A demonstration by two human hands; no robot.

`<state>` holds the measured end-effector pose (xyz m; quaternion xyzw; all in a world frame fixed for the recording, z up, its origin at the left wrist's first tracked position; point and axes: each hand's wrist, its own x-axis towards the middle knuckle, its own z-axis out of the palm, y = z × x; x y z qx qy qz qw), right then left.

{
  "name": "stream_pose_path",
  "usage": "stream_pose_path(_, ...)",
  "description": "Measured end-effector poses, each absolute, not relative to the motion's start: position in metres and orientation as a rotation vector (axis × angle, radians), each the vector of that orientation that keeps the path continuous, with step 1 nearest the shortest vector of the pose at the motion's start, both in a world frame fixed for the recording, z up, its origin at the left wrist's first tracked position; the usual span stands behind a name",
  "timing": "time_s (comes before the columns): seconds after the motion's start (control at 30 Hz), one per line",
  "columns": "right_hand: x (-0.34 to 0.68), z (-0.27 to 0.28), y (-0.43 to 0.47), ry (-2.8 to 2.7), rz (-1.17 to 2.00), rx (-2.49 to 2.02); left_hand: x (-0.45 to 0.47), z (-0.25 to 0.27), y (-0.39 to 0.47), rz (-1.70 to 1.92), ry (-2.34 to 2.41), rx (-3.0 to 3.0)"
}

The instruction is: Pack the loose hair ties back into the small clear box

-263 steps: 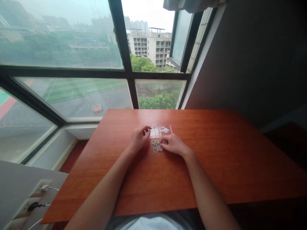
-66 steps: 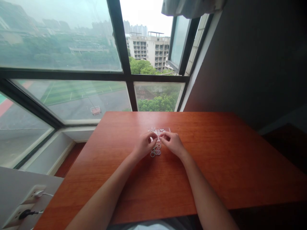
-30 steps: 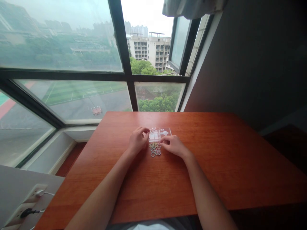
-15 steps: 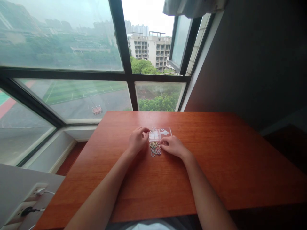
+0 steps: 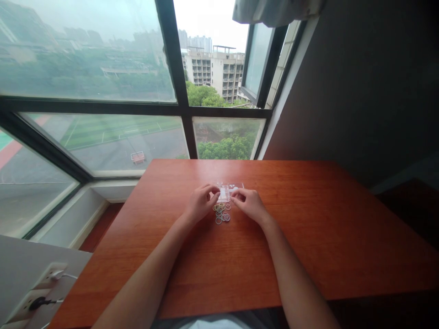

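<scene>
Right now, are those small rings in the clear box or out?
Out: the rings lie clustered on the tabletop, on the near side of the clear box. Whether more are inside, I cannot tell.

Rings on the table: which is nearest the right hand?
The top-right ring in the head view, lying below and left of the right hand; the other rings lie farther left or lower.

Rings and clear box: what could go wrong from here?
1. The rings lie loose and overlapping on the near side of the clear box; a brush from the right hand might scatter them.
2. The left hand is close against the box's left side; a bump could shift it.
</scene>
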<state>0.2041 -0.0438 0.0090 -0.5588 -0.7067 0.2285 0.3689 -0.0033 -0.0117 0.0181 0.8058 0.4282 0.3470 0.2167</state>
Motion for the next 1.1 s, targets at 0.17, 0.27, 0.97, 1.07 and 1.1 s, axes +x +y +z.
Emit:
stream_pose_path(0.17,0.203,0.013,-0.044,-1.721,0.533,-1.429,0.000,0.018,-0.014,0.962,1.113,2.241)
stream_pose_path(0.27,0.202,0.012,-0.044,-1.726,0.543,-1.417,0.003,0.020,-0.017,0.952,1.063,2.226)
stream_pose_path(0.97,0.195,0.011,-0.045,-1.780,0.582,-1.362,-0.006,0.022,-0.011,1.124,1.384,2.241)
stream_pose_path(1.07,0.195,0.010,-0.045,-1.798,0.581,-1.360,-0.010,0.018,-0.003,1.131,1.450,2.224)
stream_pose_path(1.1,0.195,0.010,-0.045,-1.802,0.580,-1.357,-0.010,0.016,0.000,1.129,1.459,2.219)
